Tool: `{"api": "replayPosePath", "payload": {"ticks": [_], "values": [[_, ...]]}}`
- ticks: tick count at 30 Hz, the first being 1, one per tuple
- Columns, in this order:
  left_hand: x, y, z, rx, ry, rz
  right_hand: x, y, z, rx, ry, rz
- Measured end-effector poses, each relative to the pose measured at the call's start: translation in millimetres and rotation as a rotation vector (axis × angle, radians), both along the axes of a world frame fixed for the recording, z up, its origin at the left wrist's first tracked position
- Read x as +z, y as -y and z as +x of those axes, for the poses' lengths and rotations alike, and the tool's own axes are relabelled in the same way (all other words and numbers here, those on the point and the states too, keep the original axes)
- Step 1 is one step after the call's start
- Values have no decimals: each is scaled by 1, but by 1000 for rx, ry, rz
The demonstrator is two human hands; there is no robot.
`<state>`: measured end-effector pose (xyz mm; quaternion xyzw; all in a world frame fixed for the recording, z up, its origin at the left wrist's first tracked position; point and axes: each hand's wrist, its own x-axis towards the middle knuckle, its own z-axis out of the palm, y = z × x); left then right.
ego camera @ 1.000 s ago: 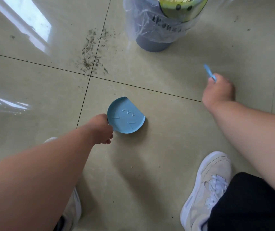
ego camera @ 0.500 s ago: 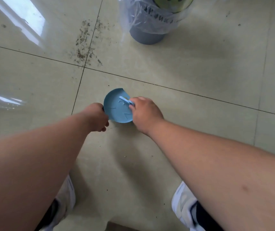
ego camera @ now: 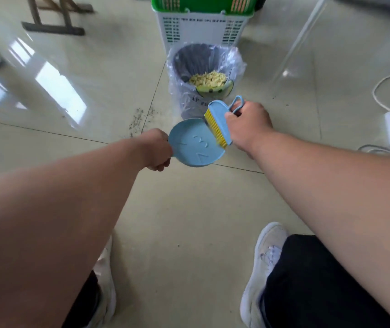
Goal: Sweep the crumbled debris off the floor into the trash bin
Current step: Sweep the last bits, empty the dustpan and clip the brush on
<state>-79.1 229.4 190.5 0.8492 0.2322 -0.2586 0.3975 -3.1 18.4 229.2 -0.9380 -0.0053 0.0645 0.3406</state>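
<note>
My left hand [ego camera: 157,149] grips the blue dustpan [ego camera: 195,146]; my right hand [ego camera: 248,125] grips the brush [ego camera: 220,121], bristles at the pan's right edge. Debris [ego camera: 138,120] lies on the floor [ego camera: 189,209] left of the lined trash bin [ego camera: 204,76], just beyond the pan.

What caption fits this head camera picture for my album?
Left hand holds a dustpan, right hand a brush, before the bin; debris on the floor.

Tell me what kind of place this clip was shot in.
Probably an indoor workroom or office, though that is a guess: glossy tiled floor, a lined trash bin before a plastic basket, and a cable trailing at right.
</note>
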Motion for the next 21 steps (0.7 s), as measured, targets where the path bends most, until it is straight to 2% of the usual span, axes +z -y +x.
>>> {"api": "replayPosePath", "payload": {"ticks": [5,9,16,21], "values": [[75,-9,36,-53,153,53,73,4,34,47,120,110],[104,-25,71,-43,250,106,84,-3,55,-135,106,371],[79,-49,139,-17,332,137,44,-25,98,-379,-24,671],[48,-49,161,-26,522,243,10,-41,115,-378,-120,648]]}}
